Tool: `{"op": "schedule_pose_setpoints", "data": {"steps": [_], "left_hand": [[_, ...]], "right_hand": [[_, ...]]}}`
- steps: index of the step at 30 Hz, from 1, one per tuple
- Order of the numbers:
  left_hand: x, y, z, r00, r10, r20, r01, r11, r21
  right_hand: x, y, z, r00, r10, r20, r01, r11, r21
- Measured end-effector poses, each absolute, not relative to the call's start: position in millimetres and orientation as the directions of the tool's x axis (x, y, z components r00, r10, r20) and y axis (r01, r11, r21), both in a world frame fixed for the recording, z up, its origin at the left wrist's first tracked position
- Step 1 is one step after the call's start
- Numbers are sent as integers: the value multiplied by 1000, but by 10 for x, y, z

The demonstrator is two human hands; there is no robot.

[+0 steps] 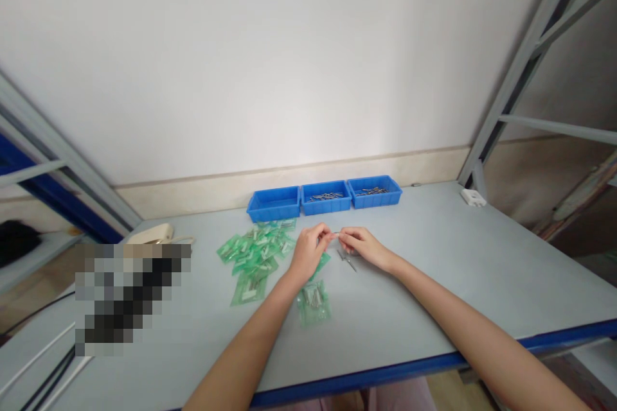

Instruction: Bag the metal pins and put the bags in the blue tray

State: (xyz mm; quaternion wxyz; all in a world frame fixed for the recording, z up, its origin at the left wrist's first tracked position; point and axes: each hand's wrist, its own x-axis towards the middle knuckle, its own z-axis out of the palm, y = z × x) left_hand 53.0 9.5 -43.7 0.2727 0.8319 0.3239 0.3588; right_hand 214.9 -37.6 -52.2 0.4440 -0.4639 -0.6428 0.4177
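Both hands meet over the middle of the table, fingers pinched round the two ends of a small thin metal piece. My left hand is at its left end, my right hand at its right. Just below my right hand lie a few loose metal pieces. A green plastic bag with metal parts lies nearer the front edge, and another green bag is partly hidden by my left hand. Several filled green bags are heaped to the left.
Behind the hands stand a blue bin with no parts visible and two blue bins holding metal parts. A white adapter sits at the back right. A beige device and cables are at the left.
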Motion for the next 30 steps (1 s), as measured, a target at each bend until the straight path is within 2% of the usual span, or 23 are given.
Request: {"op": "schedule_pose_setpoints", "data": {"steps": [9,17,25,30], "left_hand": [[528,93,-441,521,770,368,293,-566,770],[534,56,-431,561,736,378,374,-633,677],[521,94,-458,528,777,344,344,-565,750],[497,136,-493,561,756,337,332,-578,745]], "right_hand": [[2138,-350,-509,-108,960,257,232,276,-933],[2101,-423,-446,-108,962,249,260,269,-927],[2119,-354,-510,-46,957,286,296,286,-911],[2116,-407,-501,-86,950,301,314,313,-897]]}}
